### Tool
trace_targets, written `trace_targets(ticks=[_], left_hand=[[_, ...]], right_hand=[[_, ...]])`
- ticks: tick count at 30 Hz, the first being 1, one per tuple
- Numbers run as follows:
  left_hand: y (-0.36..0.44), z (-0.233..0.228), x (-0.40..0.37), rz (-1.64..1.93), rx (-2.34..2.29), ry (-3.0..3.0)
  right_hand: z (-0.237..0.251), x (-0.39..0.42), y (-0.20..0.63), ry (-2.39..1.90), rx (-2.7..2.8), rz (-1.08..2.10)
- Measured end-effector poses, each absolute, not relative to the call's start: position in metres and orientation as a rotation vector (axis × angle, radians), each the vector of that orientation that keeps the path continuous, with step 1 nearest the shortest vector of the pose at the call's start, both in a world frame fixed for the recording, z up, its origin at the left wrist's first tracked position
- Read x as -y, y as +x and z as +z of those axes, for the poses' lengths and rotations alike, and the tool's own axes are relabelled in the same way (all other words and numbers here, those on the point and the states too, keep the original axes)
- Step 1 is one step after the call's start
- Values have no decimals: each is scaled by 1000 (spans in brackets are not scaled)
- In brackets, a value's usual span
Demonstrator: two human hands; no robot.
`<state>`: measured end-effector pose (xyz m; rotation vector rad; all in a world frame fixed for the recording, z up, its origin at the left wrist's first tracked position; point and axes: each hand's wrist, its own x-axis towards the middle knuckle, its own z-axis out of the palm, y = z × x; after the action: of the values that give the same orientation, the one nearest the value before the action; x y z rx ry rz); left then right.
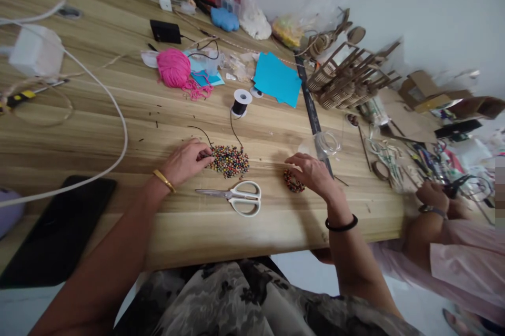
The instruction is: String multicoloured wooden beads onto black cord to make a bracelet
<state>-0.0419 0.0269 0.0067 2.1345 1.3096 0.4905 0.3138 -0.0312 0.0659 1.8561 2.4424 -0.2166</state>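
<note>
My left hand [183, 161], with a gold bracelet on its wrist, rests at the left edge of a pile of small multicoloured beads [230, 161]. Its fingers are curled in together, and what they hold is hidden. A beaded bracelet [294, 181] lies on the table under my right hand [310, 170]; the thumb is close to the beads or touching them, and the fingers reach out loosely, apart from the thumb. White-handled scissors [244, 199] lie between my hands, blades to the left. From a spool of black cord [240, 103], one strand runs down to the pile.
Pink yarn [173, 68] and blue paper [277, 79] lie behind the spool. A clear plastic roll [328, 143] is beyond my right hand. At left are a dark phone-like slab [59, 228] and a white cable [118, 102]. A co-worker's hands [434, 196] work at far right.
</note>
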Motion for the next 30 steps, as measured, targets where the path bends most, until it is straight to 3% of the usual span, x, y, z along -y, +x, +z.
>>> trace_targets(ticks=[11, 20, 30], left_hand=[[-41, 8, -26, 479, -1332, 2160], [-41, 7, -28, 477, -1341, 2124], [-42, 3, -29, 490, -1331, 2141]], right_hand=[[63, 23, 313, 1764, -2276, -289], [86, 40, 337, 1730, -2545, -571], [110, 55, 338, 1778, -2653, -605]])
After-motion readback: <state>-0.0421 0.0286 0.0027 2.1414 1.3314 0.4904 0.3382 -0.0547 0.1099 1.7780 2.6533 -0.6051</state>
